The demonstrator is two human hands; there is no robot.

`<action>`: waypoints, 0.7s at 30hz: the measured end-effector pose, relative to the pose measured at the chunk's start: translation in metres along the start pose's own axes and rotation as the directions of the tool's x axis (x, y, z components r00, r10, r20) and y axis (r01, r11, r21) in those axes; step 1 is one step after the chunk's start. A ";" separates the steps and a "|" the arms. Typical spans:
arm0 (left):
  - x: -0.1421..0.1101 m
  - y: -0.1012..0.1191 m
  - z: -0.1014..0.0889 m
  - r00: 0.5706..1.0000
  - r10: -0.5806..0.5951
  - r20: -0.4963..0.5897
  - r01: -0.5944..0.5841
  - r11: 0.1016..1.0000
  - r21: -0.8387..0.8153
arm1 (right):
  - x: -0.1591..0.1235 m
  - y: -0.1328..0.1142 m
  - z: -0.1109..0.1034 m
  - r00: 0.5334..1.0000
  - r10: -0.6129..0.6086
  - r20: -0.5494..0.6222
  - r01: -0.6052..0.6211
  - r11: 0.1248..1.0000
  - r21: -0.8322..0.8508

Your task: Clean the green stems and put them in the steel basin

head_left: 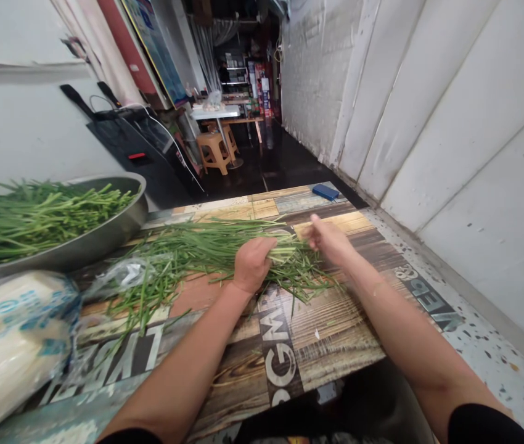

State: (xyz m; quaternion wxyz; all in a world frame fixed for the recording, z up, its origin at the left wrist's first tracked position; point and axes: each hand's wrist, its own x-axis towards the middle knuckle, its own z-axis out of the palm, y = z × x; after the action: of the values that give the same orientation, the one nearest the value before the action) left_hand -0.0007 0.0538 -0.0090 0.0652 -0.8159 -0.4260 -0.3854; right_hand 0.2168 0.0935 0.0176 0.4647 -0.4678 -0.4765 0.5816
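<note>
My left hand [251, 262] is closed around a bunch of garlic chives [216, 240] near its pale stem ends, low over the table. The green leaves trail off to the left. Just right of those ends is my right hand [330, 242], its fingers curled together and slightly blurred; whatever they may pinch is too small to make out. Loose chive pieces [301, 280] are scattered on the tabletop [345, 320] under and around both hands. More lie to the left, beside a crumpled clear plastic bag [127, 271].
A large metal basin [123, 225] heaped with chives [44, 216] stands at the left. In front of it lies a plastic-wrapped white package [16, 339]. A small blue box [325, 192] sits near the table's far edge. A white wall [465, 123] runs along the right.
</note>
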 end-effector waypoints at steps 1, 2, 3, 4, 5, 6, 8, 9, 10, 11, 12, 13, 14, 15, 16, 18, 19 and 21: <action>0.000 0.001 0.000 1.000 0.014 0.012 -0.014 1.000 0.003 | -0.003 0.002 0.006 0.998 -0.040 0.041 0.044 0.995 -0.092; 0.001 0.002 0.000 0.999 0.028 0.026 -0.028 1.000 0.007 | -0.007 0.004 0.013 0.994 -0.082 0.076 0.094 0.981 -0.170; 0.001 0.003 0.000 0.998 0.039 0.044 -0.039 0.999 0.012 | -0.010 0.006 0.019 0.987 -0.118 0.106 0.140 0.962 -0.232; 0.002 0.004 0.000 0.997 0.045 0.062 -0.046 0.999 0.016 | -0.012 0.007 0.024 0.981 -0.146 0.124 0.176 0.946 -0.274; 0.003 0.006 0.000 0.996 0.047 0.079 -0.049 0.999 0.019 | -0.013 0.007 0.027 0.978 -0.162 0.129 0.194 0.936 -0.295; 0.004 0.007 0.000 0.995 0.047 0.090 -0.049 0.999 0.020 | -0.013 0.007 0.028 0.979 -0.164 0.124 0.194 0.934 -0.300; 0.005 0.009 0.001 0.996 0.040 0.080 -0.041 0.999 0.010 | -0.010 0.006 0.025 0.984 -0.147 0.100 0.169 0.945 -0.279; 0.005 0.010 0.002 0.998 0.028 0.052 -0.028 1.000 0.001 | -0.008 0.005 0.021 0.988 -0.141 0.070 0.154 0.955 -0.255; 0.006 0.009 0.003 1.000 0.003 0.004 -0.003 1.000 -0.007 | -0.005 0.004 0.017 0.989 -0.145 0.026 0.147 0.962 -0.229; 0.006 0.008 0.003 0.997 -0.040 -0.068 0.039 0.999 -0.013 | -0.002 0.003 0.012 0.987 -0.161 -0.024 0.152 0.965 -0.214; 0.006 0.007 0.004 0.984 -0.095 -0.152 0.094 0.995 -0.018 | 0.002 0.002 0.008 0.980 -0.185 -0.071 0.165 0.961 -0.224; 0.006 0.005 0.004 0.959 -0.155 -0.235 0.154 0.988 -0.023 | 0.005 0.001 0.005 0.972 -0.213 -0.100 0.179 0.945 -0.272; 0.007 0.002 0.004 0.928 -0.211 -0.306 0.212 0.977 -0.030 | 0.009 0.001 0.004 0.965 -0.246 -0.093 0.196 0.910 -0.366; 0.007 0.000 0.004 0.899 -0.255 -0.356 0.258 0.965 -0.039 | 0.013 0.002 0.004 0.959 -0.280 -0.050 0.220 0.840 -0.495; 0.007 -0.002 0.004 0.880 -0.286 -0.380 0.290 0.956 -0.048 | 0.017 0.003 0.006 0.951 -0.307 0.017 0.249 0.735 -0.631; 0.007 -0.004 0.003 0.868 -0.318 -0.381 0.320 0.946 -0.059 | 0.026 0.005 0.016 0.939 -0.306 0.155 0.289 0.461 -0.839; 0.007 -0.005 0.003 0.867 -0.325 -0.377 0.327 0.943 -0.061 | 0.030 0.007 0.022 0.937 -0.284 0.202 0.293 0.331 -0.897; 0.008 -0.006 0.002 0.866 -0.328 -0.377 0.333 0.941 -0.054 | 0.037 0.009 0.036 0.946 -0.224 0.233 0.273 0.166 -0.948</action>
State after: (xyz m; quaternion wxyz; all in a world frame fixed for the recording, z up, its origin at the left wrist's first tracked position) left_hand -0.0011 0.0631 -0.0065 0.0851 -0.6400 -0.5409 -0.5391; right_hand 0.1759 0.1250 0.0091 0.1476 -0.5585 -0.8124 0.0795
